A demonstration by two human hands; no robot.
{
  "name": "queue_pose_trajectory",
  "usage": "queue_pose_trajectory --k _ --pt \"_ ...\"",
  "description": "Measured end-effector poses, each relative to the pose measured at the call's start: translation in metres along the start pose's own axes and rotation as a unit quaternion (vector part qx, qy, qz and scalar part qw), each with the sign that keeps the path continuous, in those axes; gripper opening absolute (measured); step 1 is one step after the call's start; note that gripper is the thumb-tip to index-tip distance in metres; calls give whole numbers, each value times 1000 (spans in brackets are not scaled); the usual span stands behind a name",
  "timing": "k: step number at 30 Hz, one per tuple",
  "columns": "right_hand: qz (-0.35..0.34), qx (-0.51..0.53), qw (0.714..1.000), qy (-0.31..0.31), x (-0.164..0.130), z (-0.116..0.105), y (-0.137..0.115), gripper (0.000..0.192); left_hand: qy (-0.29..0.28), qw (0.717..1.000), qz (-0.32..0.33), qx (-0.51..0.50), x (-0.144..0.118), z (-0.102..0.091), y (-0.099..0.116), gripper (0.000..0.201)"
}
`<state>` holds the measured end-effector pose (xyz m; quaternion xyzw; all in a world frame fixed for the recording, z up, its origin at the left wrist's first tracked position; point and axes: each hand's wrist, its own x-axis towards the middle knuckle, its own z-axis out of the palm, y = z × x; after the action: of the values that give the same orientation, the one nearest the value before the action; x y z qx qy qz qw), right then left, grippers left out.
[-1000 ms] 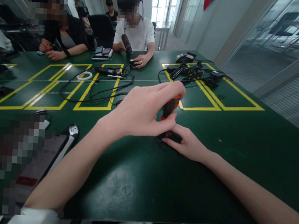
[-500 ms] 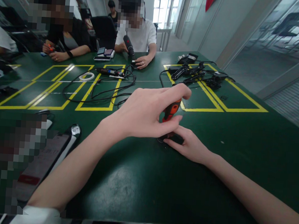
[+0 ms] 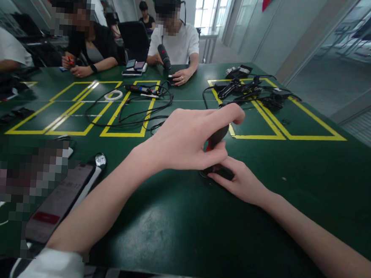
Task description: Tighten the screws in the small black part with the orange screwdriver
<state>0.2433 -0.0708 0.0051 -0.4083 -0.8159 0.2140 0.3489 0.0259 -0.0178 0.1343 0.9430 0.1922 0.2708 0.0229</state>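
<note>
The left hand (image 3: 185,141) is held above the middle of the green tabletop (image 3: 173,227), with the forearm stretched in from the near left corner. Its fingers are curled and closed around the handle of a screwdriver (image 3: 216,138), which is black with a little orange showing; the index finger is laid over the top of the handle and the thumb is pressed against its side. The screwdriver is kept almost upright, its lower end hidden behind the fingers.

The right hand (image 3: 238,181) is laid low on the tabletop, with the arm brought in from the near right corner. A small black object (image 3: 221,172) is pinched between its thumb and fingers and is pressed flat on the tabletop, directly under the screwdriver. What kind of object it is cannot be told.

Near the near left edge a phone (image 3: 61,200) is seen lying flat. Toward the far side, black cables (image 3: 133,110) are spread over yellow tape rectangles (image 3: 287,135). At the far edge two other persons are seated, their hands resting on the tabletop.
</note>
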Motion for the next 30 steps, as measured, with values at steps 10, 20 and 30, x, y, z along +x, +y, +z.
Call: queue_pose_trajectory --k 10,20,30 --pt "-9 4 1000 2 1 0 0 11 -6 1000 -7 24 -1 -2 -2 36" --pt "-1 14 1000 -4 2 0 -2 10 11 1000 1 13 -1 -1 -3 29" --pt "-2 13 1000 -3 1 1 -1 10 14 1000 1 23 -1 -1 -3 31"
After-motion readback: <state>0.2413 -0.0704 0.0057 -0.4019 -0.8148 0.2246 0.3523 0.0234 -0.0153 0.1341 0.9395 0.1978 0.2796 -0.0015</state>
